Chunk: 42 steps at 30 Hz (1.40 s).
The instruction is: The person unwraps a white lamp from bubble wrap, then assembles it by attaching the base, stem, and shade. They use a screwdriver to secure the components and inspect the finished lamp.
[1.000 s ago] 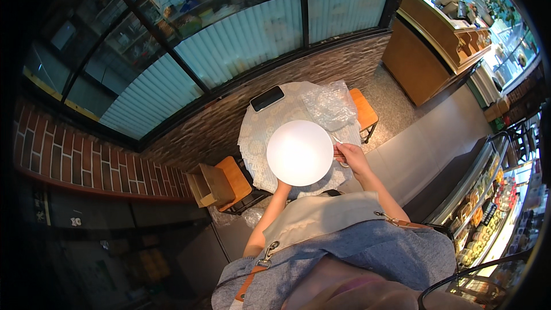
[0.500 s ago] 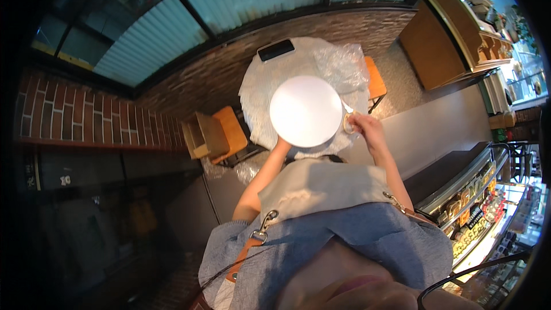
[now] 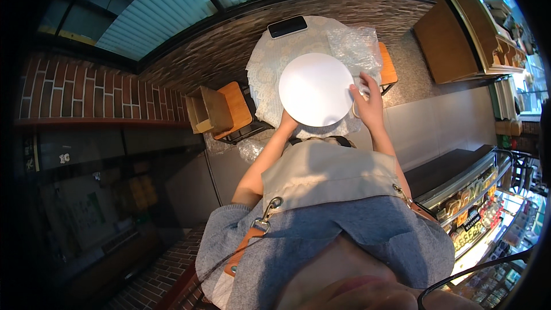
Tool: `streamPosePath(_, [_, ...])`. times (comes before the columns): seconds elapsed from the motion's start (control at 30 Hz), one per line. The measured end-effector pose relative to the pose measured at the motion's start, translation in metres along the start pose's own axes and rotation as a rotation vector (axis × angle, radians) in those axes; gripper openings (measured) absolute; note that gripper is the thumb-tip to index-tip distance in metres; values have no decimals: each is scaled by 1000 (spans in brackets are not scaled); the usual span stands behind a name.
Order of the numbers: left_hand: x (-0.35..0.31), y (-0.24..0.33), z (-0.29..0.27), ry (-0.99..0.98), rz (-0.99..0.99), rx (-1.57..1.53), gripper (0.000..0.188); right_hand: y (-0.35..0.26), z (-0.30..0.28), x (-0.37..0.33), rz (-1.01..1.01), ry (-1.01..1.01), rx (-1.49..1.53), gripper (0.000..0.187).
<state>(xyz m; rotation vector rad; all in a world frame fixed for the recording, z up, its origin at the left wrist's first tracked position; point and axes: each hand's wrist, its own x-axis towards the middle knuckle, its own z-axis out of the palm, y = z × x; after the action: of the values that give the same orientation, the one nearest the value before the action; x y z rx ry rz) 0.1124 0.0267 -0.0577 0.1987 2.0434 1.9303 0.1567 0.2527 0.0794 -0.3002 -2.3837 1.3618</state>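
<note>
A plain white round plate (image 3: 314,90) is in front of me above the lace-covered round table (image 3: 265,63). My left hand (image 3: 288,121) is closed on its lower left rim, the fingers hidden beneath it. At the plate's right edge is my right hand (image 3: 370,100), thumb and fingers apart, with the thumb close to the rim. Just below that thumb, a small pale ring (image 3: 356,107), resembling a tape roll, is partly covered by the hand; what supports it is not visible.
A phone (image 3: 287,27) lies on the table's far side, with crumpled bubble wrap (image 3: 354,46) at the far right. Wooden stools (image 3: 234,105) stand on both sides; the left one carries an open cardboard box (image 3: 208,110). More clear wrap (image 3: 251,150) lies low on the left.
My right hand has opened from its pinch on the small ring and moved up along the plate's right edge. The left hand keeps its place at the rim. The whole view has shifted slightly.
</note>
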Motion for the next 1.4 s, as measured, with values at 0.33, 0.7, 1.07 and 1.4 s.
streamPosePath(0.33, [25, -46, -13, 119, -561, -708, 48, -36, 26, 11, -413, -287, -619, 64])
streamPosePath(0.7, [17, -15, 9, 126, -539, -645, 39, 62, -9, 18, 86, -62, -27, 64])
streamPosePath(1.07, [29, 153, -9, 57, 323, 23, 18, 84, -59, -23, 581, -224, 509, 62])
streamPosePath(1.4, [18, 199, -40, 212, 530, 70, 22, -25, -110, -13, -84, -483, 595, 66])
